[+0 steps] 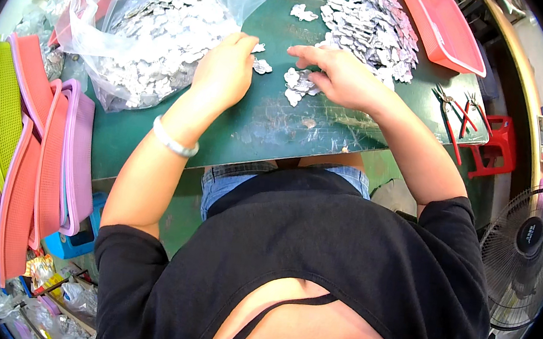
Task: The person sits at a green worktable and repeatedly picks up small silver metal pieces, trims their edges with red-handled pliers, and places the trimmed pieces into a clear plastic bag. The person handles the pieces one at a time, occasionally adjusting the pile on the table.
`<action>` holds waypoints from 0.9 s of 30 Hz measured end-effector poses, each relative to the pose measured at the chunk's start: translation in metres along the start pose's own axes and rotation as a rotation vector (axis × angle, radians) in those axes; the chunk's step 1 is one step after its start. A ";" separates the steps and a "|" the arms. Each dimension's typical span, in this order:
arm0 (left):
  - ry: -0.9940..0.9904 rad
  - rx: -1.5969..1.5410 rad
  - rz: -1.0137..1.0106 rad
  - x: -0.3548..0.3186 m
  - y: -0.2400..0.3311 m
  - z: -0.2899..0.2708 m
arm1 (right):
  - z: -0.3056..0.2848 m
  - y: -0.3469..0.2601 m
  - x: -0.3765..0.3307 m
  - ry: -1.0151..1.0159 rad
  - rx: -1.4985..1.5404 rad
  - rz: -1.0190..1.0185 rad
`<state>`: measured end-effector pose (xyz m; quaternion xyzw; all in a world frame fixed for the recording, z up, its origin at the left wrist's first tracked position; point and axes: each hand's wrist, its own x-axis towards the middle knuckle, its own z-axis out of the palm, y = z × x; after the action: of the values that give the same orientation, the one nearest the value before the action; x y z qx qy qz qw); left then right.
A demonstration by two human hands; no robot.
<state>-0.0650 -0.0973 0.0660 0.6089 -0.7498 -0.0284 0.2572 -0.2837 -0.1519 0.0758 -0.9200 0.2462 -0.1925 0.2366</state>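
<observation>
My left hand (226,69) rests on the green table (269,126) at the mouth of a clear plastic bag (160,32) full of small silvery flat pieces; its fingers curl over a few pieces, and what it grips is hidden. My right hand (338,74) lies flat with fingers stretched left over a small cluster of the silvery pieces (297,83). A bigger heap of the same pieces (372,28) sits just beyond my right hand.
A red plastic tray (442,28) stands at the back right. Red-handled pliers (452,116) lie at the table's right edge, above a red stool (495,150). Stacked pink, orange and green trays (35,151) lean at the left. A floor fan (520,255) stands at the right.
</observation>
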 end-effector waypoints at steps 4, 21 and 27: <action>-0.214 0.189 -0.107 0.019 0.006 0.013 | 0.004 0.001 0.000 0.000 -0.035 0.004; -0.187 0.122 -0.119 0.017 0.009 0.009 | 0.009 0.003 0.005 0.144 0.167 0.137; -0.259 0.017 -0.206 0.021 0.006 0.008 | 0.001 0.008 0.007 0.056 0.572 0.358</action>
<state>-0.0764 -0.1177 0.0689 0.6759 -0.7106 -0.1264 0.1487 -0.2805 -0.1612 0.0721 -0.7528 0.3461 -0.2345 0.5084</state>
